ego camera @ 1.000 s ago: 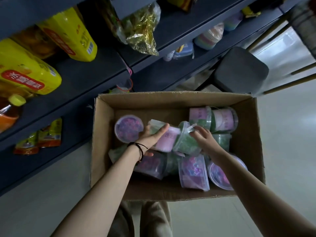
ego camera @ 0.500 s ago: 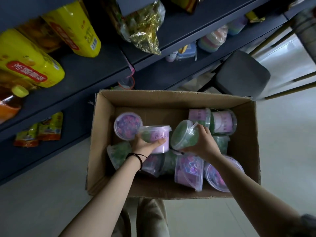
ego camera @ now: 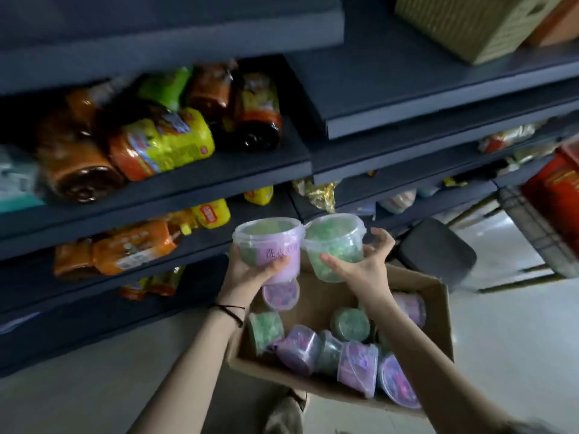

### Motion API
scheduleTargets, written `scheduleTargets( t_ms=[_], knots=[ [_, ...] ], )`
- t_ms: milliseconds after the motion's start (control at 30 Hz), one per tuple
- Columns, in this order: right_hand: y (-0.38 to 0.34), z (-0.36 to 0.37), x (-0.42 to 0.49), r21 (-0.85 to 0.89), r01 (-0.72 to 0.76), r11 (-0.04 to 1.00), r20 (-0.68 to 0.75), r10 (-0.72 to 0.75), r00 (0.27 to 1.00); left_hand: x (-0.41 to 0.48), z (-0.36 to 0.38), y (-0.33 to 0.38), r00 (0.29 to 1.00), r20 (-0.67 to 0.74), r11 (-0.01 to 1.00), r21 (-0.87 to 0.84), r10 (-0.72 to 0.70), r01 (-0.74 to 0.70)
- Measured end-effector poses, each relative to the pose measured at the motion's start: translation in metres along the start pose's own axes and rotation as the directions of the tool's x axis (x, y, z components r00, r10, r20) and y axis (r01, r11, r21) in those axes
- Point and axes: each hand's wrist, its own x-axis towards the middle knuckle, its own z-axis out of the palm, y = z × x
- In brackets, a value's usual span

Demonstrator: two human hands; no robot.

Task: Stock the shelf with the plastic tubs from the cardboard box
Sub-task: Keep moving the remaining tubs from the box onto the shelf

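Note:
My left hand (ego camera: 250, 270) grips a clear plastic tub with a purple label (ego camera: 269, 245), held upright above the cardboard box (ego camera: 438, 314). My right hand (ego camera: 360, 264) holds a second clear tub of green beads (ego camera: 335, 245) right beside it, the two tubs touching at the rims. Both tubs hang in front of the dark blue shelf (ego camera: 194, 183). Several more purple and green tubs (ego camera: 313, 343) lie jumbled in the box below my forearms.
Dark shelves hold yellow and orange snack bags (ego camera: 163, 142) and brown bottles (ego camera: 78, 167) at the left. A bare shelf board (ego camera: 407, 89) runs at the upper right under a woven basket (ego camera: 470, 23). A dark stool (ego camera: 435, 249) and a red box (ego camera: 557, 189) stand at the right.
Both hands have lifted their tubs up out of the box to shelf height. My view has swung upward, so more of the shelves shows.

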Motion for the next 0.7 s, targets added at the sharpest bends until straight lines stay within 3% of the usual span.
scheduleTargets(
  t_ms=[333,533,700],
  knots=[
    [-0.193,0.086,-0.118,0.28,0.214,0.936,0.176,-0.27,0.947,-0.109,-0.13,0.196,0.927,0.016,0.927,0.028,0.374,-0.374],
    [-0.288,0.178,-0.203,0.411,0.278,0.868,0.291,-0.414,0.863,-0.18,-0.245,0.266,0.843,-0.151,0.855,0.043,0.517,-0.516],
    [-0.342,0.262,-0.253,0.425,0.331,0.842,0.384,-0.499,0.777,-0.219,-0.341,0.304,0.788,-0.307,0.842,0.11,0.533,-0.527]
  ],
)
